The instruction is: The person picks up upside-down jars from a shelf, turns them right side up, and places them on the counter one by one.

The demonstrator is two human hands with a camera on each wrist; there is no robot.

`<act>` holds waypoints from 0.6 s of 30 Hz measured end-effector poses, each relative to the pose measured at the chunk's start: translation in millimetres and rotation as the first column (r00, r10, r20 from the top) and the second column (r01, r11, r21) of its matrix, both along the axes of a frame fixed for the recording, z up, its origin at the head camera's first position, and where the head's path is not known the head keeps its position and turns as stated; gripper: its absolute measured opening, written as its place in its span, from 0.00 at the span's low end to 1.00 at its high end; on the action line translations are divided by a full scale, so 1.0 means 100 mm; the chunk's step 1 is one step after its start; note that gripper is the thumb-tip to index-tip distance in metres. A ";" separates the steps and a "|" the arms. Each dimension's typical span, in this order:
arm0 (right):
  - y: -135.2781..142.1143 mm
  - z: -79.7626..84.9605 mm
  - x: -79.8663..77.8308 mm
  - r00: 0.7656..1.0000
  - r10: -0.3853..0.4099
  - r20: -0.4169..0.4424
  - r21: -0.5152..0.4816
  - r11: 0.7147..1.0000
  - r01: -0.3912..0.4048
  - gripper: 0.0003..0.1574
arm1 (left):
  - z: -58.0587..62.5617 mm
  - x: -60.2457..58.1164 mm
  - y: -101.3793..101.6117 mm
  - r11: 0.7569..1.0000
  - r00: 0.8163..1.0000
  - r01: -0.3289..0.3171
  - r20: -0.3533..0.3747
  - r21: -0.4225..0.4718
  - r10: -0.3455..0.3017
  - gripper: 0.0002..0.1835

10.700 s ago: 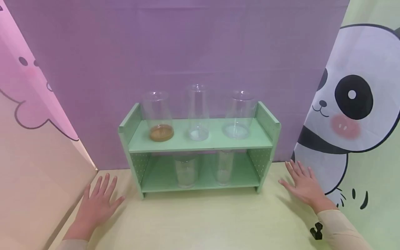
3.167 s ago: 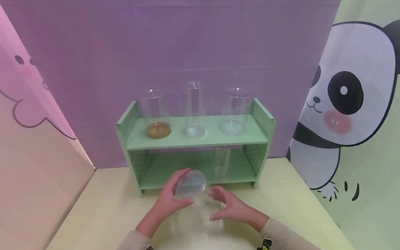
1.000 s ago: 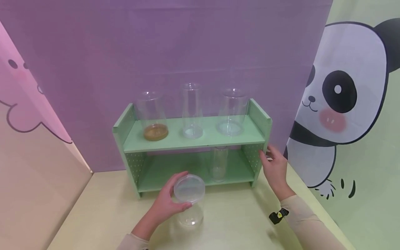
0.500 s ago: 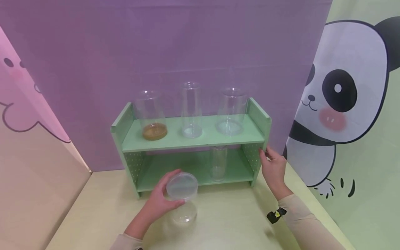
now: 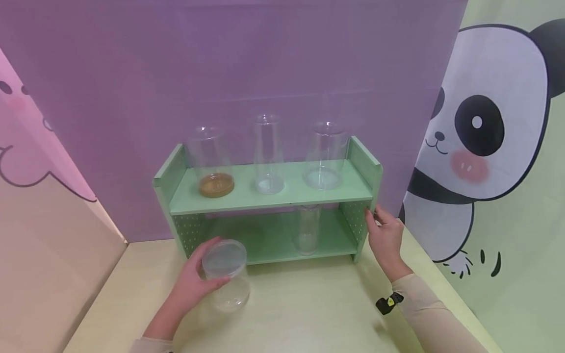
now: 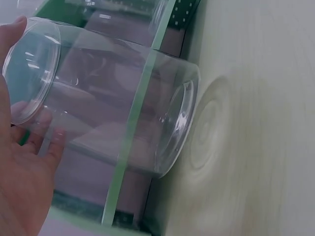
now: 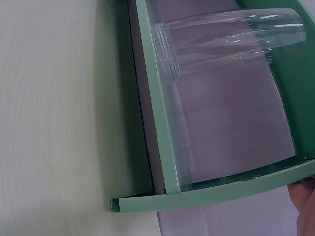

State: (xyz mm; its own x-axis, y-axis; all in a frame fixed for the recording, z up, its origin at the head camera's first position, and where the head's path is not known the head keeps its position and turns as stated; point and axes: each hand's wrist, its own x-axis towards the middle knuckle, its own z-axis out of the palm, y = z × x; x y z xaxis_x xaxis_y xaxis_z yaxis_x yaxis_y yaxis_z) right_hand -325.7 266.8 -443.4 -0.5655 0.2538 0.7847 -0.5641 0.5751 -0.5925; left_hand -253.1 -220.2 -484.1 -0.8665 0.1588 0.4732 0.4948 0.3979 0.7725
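My left hand (image 5: 192,282) grips a clear jar (image 5: 231,289) around its top, thumb on the near side. A flat, translucent end (image 5: 225,258) of the jar faces up. In the left wrist view the clear jar (image 6: 108,98) hangs just off the table, its round shadow beside the base. This is in front of the green two-tier shelf (image 5: 269,257), near its left end. At the shelf's right side panel, my right hand (image 5: 385,238) pinches the upright edge. The right wrist view shows only a bit of those fingers (image 7: 304,196) behind the panel.
On the top tier stand a clear container with a brown base (image 5: 216,185), a tall narrow clear one (image 5: 268,162) and a wide clear one (image 5: 324,162). A slim clear container (image 5: 308,233) stands on the lower tier, right of centre. A purple backdrop (image 5: 247,59) hangs behind.
Both hands were on the clear jar earlier; the right hand has since gone to the shelf's right panel. Over the last second my left hand has carried the jar leftward.
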 end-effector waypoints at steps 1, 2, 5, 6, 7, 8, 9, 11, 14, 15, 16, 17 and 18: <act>0.00 0.00 0.00 1.000 -0.002 0.001 0.000 1.000 0.002 0.23 | 0.00 0.01 -0.04 1.000 1.000 0.000 -0.004 0.000 0.000 0.54; 0.00 0.00 0.00 1.000 -0.002 0.004 -0.002 1.000 0.002 0.23 | 0.00 0.01 -0.08 1.000 1.000 0.001 -0.004 0.003 -0.001 0.54; 0.00 0.00 0.00 1.000 -0.010 0.013 -0.004 1.000 0.010 0.23 | 0.00 0.04 -0.18 1.000 1.000 -0.007 -0.016 -0.006 0.007 0.53; -0.01 0.01 0.00 1.000 -0.011 0.014 -0.005 1.000 0.011 0.23 | 0.00 0.05 -0.21 1.000 1.000 -0.013 -0.019 -0.013 0.013 0.53; -0.01 0.01 0.01 1.000 -0.010 0.014 -0.006 1.000 0.010 0.23 | 0.00 0.06 -0.24 1.000 1.000 -0.019 -0.021 -0.021 0.019 0.53; -0.01 0.01 0.01 1.000 -0.008 0.014 -0.007 1.000 0.008 0.23 | 0.00 0.07 -0.27 0.999 0.999 -0.029 -0.022 -0.031 0.029 0.53; -0.01 0.01 0.01 1.000 -0.006 0.013 -0.007 1.000 0.006 0.23 | 0.00 0.08 -0.30 0.998 0.999 -0.040 -0.023 -0.045 0.039 0.53; -0.01 0.02 0.01 1.000 0.001 0.012 -0.007 1.000 -0.001 0.23 | 0.01 0.10 -0.34 0.996 0.998 -0.057 -0.019 -0.068 0.056 0.54; -0.01 0.02 0.02 1.000 0.007 0.014 -0.007 1.000 -0.007 0.23 | 0.01 0.14 -0.40 0.991 0.997 -0.076 -0.010 -0.105 0.076 0.54; -0.01 0.02 0.02 1.000 0.006 0.017 -0.008 1.000 -0.006 0.22 | 0.01 0.15 -0.41 0.991 0.997 -0.076 -0.006 -0.112 0.076 0.54; -0.02 0.02 0.02 1.000 0.004 0.019 -0.010 1.000 -0.003 0.23 | 0.01 0.16 -0.43 0.991 0.997 -0.075 -0.005 -0.115 0.075 0.54; -0.02 0.02 0.02 1.000 0.000 0.021 -0.011 1.000 0.001 0.22 | 0.01 0.16 -0.44 0.990 0.997 -0.073 -0.006 -0.118 0.073 0.53; -0.02 0.02 0.03 1.000 -0.004 0.023 -0.012 1.000 0.004 0.22 | 0.01 0.17 -0.45 0.991 0.998 -0.068 -0.009 -0.118 0.068 0.53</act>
